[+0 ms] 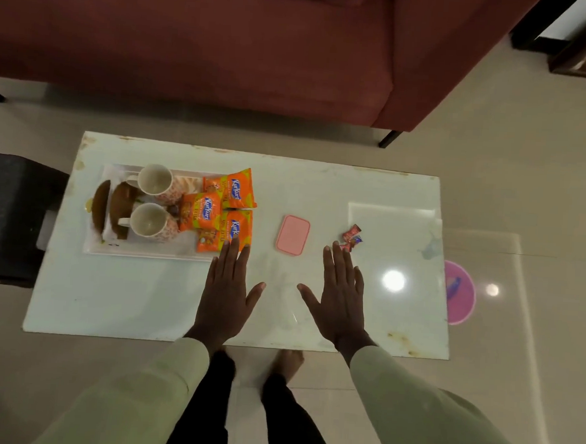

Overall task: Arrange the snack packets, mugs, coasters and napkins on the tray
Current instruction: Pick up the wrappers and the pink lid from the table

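I can read one brand from here: "Kurkure", in white letters on a blue badge. It stands on three orange snack packs lying on the tray (145, 251): the far packet (237, 188), the middle packet (203, 211) and the near packet (235, 231), and it runs sideways on all three. Beside each badge there is smaller yellow print, perhaps a flavour name, but it is too blurred for me to read. The small sweet wrappers (351, 237) on the table carry print I cannot make out.
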{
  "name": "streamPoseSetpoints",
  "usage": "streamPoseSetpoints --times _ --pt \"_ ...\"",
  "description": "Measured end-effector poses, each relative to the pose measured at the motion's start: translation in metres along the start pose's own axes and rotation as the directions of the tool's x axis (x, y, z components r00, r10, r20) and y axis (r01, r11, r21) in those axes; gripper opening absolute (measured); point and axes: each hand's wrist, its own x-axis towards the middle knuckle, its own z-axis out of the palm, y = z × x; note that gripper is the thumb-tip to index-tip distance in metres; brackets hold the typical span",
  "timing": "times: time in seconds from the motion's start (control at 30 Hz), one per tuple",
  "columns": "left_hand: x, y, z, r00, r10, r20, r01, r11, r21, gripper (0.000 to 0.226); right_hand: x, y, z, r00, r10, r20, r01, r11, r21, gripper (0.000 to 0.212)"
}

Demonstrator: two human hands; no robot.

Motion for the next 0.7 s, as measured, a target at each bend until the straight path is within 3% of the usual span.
streamPoseSetpoints --times 0.27,0.47,0.7 --pt "0.006 0.021 0.039 0.996 0.044 0.079 -0.041 0.998 -0.037 0.085 0.022 0.047 0.011 0.998 0.059 -0.005 -0.059 0.998 0.001 0.084" --pt "0.013 0.020 0.071 0.989 0.011 0.150 0.010 0.990 -0.141 0.097 0.055 0.079 0.026 0.994 0.111 0.016 -0.112 0.991 0.073 0.087" --pt "0.012 0.027 0.112 0.974 0.040 0.223 0.007 0.978 -0.210 0.116 0.098 0.115 0.040 0.950 0.254 0.181 -0.281 0.949 0.141 0.107"
